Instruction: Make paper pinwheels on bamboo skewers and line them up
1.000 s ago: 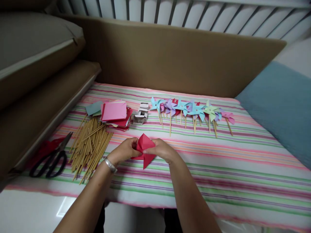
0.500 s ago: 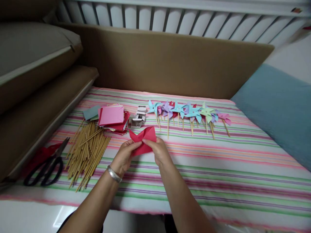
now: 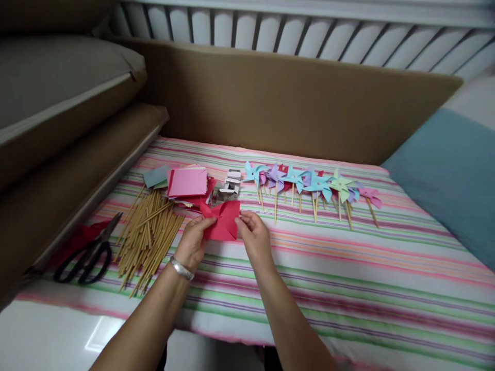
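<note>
A square of red paper (image 3: 227, 222) with folded-in flaps is held up over the striped cloth. My left hand (image 3: 192, 240) pinches its left side, the thumb pressing on the folds near the middle. At the paper's right edge, my right hand (image 3: 256, 238) has its thumb and curled fingers closed on the border. Just behind the paper lie a stack of coloured paper pieces (image 3: 188, 182), pink on top, and a small open box (image 3: 230, 186) whose contents are hard to make out. Wooden sticks (image 3: 149, 242) lie in a loose pile left of my left hand.
Black-handled scissors (image 3: 85, 262) lie at the far left beside some red material (image 3: 87, 236). Several paper pinwheels (image 3: 317, 184) on sticks form a row at the back right. Brown cushions (image 3: 116, 136) rise on the left, and a brown panel (image 3: 278, 103) stands behind.
My right hand has shifted from the middle of the red paper to its right edge. The paper now lies flatter and more spread. The whole view has moved slightly.
</note>
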{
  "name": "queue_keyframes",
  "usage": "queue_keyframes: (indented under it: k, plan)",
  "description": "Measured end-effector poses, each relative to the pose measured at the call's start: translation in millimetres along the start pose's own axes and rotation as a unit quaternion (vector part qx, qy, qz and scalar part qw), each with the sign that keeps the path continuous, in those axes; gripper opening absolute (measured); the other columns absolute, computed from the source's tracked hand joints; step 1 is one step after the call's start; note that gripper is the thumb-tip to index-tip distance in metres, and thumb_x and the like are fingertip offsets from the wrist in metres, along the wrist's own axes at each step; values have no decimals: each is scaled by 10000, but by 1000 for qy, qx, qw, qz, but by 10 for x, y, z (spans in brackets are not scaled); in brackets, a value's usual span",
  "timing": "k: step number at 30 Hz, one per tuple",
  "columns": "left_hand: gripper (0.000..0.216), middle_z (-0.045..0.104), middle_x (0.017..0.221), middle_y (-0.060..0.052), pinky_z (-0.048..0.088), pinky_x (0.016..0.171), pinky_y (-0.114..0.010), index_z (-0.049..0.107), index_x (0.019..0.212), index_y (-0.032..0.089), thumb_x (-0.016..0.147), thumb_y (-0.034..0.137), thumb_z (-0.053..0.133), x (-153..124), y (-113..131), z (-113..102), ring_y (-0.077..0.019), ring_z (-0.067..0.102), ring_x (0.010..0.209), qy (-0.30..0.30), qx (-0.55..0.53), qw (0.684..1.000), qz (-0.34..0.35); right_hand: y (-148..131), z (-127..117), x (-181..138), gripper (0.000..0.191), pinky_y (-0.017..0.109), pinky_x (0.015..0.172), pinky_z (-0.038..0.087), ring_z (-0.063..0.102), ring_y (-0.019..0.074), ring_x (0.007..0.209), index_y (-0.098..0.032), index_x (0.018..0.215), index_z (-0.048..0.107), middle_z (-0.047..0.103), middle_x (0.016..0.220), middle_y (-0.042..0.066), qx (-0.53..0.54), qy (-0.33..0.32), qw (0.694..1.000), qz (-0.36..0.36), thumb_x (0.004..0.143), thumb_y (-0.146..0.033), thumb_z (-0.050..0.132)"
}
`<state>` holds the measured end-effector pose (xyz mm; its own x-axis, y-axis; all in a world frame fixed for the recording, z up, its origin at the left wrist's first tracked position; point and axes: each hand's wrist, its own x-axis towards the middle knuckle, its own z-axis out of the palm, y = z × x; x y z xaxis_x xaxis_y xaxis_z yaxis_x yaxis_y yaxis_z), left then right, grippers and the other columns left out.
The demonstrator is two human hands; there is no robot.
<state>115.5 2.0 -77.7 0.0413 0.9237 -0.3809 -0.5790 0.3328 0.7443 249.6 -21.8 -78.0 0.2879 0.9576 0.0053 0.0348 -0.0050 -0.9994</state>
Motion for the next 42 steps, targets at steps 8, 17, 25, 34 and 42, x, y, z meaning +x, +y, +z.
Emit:
queue_keyframes:
  k: [8,17,25,34,42]
  plan:
    - [189,673,561,22,454,621,-238,653,593,159,456,162,785,56,216,-147,-112,598,539,42,-10,998,37,-58,26,-145,476,482,1075,295,282,243,1346,-261,1189,537,289,1477,56,-263,-148,899,-319,754,-76,481]
    - [227,685,568,-17,454,573,-238,686,658,122,456,159,783,-27,253,-89,-121,589,515,31,30,999,14,-24,44,-116,115,480,1067,296,301,243,1336,-247,835,658,385,1429,45,-252,-106,908,-317,827,-205,551]
    - [161,670,573,-15,420,567,-218,691,627,121,497,177,769,-51,127,-37,-100,562,521,-34,132,990,26,-15,18,-63,57,464,1086,251,288,256,1345,-224,745,676,421,1412,63,-203,-60,952,-222,773,-248,633]
    - [50,575,513,29,374,565,-234,638,556,143,539,161,682,-22,67,-61,-98,494,517,-63,212,974,51,5,5,-31,55,468,1066,268,320,253,1330,-204,715,657,471,1372,109,-220,-53,955,-194,757,-222,627]
    - [102,601,535,12,368,584,-249,655,562,135,491,172,717,-50,120,-44,-105,500,527,-74,221,972,24,8,26,-28,43,470,1058,279,370,264,1291,-214,664,661,521,1317,102,-213,-35,964,-153,704,-218,674]
